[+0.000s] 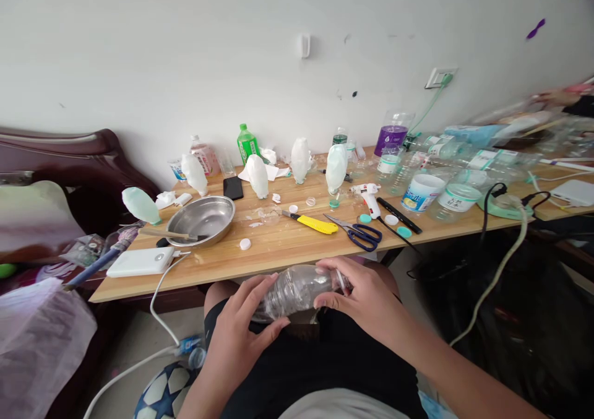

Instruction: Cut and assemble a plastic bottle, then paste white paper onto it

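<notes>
Over my lap, below the table's front edge, I hold a clear plastic bottle lying on its side. My left hand is wrapped round its left end, thumb underneath. At the neck end, my right hand grips it between thumb and fingers. On the table just beyond are a yellow utility knife, scissors with dark blue handles and a white glue gun. Several white-coated rounded shapes stand farther back, one of them a paper-covered form.
A metal bowl with a brush across it and a white power bank sit on the left of the wooden table. Several clear bottles crowd the right side. A power strip trails cables. Another person's hand shows far right.
</notes>
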Demonstrator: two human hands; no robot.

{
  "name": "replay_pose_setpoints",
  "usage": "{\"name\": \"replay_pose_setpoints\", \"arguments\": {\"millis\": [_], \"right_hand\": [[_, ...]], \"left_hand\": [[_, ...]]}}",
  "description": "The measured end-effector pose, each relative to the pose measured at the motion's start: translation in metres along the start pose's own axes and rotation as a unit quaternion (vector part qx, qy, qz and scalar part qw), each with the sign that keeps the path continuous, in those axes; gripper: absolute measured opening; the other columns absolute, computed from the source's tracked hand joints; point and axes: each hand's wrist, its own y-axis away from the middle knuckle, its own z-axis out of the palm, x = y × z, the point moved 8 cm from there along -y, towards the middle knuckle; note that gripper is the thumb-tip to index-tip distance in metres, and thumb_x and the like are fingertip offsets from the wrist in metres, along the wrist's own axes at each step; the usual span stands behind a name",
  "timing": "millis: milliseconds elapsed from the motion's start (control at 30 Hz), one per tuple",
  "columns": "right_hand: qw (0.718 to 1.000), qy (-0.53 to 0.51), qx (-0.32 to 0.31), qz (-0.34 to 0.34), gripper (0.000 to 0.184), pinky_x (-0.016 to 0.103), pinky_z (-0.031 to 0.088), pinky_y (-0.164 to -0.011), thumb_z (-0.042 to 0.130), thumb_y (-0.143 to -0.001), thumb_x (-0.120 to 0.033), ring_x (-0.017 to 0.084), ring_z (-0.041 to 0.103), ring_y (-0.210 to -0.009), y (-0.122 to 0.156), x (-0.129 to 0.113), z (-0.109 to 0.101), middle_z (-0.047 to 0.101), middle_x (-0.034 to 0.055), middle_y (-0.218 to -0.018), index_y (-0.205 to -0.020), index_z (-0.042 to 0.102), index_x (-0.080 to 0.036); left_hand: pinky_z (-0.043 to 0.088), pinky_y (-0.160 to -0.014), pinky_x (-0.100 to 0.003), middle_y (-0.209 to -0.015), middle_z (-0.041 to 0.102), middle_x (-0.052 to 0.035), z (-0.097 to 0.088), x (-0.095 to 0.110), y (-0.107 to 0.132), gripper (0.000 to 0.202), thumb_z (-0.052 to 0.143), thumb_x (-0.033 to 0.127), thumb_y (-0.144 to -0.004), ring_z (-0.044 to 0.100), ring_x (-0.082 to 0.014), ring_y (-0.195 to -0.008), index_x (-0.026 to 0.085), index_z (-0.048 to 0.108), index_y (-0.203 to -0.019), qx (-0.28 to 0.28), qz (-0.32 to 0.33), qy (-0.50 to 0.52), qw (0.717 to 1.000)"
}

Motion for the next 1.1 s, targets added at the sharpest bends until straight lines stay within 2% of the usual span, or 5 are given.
{"name": "replay_pose_setpoints", "arguments": {"millis": [533, 733, 867, 967, 1100], "right_hand": [[0.998, -0.026, -0.059, -0.004, 0.046, 0.034, 0.052, -0.089, 0.074, -0.08, -0.053, 0.024, 0.066, -0.103, 0.001, 0.008, 0.011, 0.071, 0.0063, -0.115, -0.116, 0.064, -0.027], [0.997, -0.007, -0.08, -0.006, 0.05, 0.032, 0.05, -0.091, 0.075, -0.079, -0.054, 0.023, 0.064, -0.107, 0.001, 0.005, 0.011, 0.068, 0.0055, -0.119, -0.12, 0.064, -0.027], [0.996, -0.028, -0.082, -0.004, 0.054, 0.029, 0.052, -0.079, 0.07, -0.083, -0.055, 0.019, 0.066, -0.09, -0.001, 0.008, 0.009, 0.068, 0.005, -0.115, -0.127, 0.058, -0.026], [0.995, -0.073, -0.062, -0.031, 0.05, 0.027, 0.05, -0.079, 0.059, -0.092, -0.054, 0.018, 0.065, -0.094, -0.004, 0.009, 0.004, 0.067, 0.0059, -0.115, -0.132, 0.053, -0.025], [0.991, -0.081, -0.059, -0.087, 0.035, 0.027, 0.047, -0.084, 0.053, -0.097, -0.049, 0.017, 0.064, -0.095, -0.008, 0.006, 0.005, 0.068, 0.0042, -0.104, -0.118, 0.062, -0.023]], "left_hand": [[0.052, -0.097, -0.041, -0.132, 0.064, -0.0075, -0.004, 0.001, 0.001, 0.06, 0.073, 0.042, -0.082, 0.062, -0.0278, -0.118, 0.037, 0.053, -0.139, -0.001, 0.072, -0.038, 0.997], [0.049, -0.099, -0.041, -0.134, 0.062, -0.0075, -0.001, -0.003, 0.001, 0.059, 0.074, 0.042, -0.082, 0.06, -0.0274, -0.119, 0.037, 0.054, -0.138, -0.015, 0.05, -0.006, 0.999], [0.046, -0.104, -0.04, -0.137, 0.061, -0.007, 0.01, -0.01, 0.001, 0.06, 0.072, 0.043, -0.083, 0.058, -0.0277, -0.123, 0.036, 0.052, -0.14, -0.068, -0.017, 0.085, 0.994], [0.043, -0.107, -0.04, -0.141, 0.06, -0.0077, 0.025, -0.015, 0.005, 0.058, 0.064, 0.044, -0.089, 0.056, -0.028, -0.127, 0.032, 0.049, -0.143, -0.111, -0.076, 0.209, 0.968], [0.04, -0.108, -0.04, -0.142, 0.059, -0.0092, 0.039, -0.014, 0.014, 0.055, 0.05, 0.053, -0.094, 0.055, -0.0301, -0.127, 0.027, 0.05, -0.143, -0.117, -0.104, 0.322, 0.934]]}}
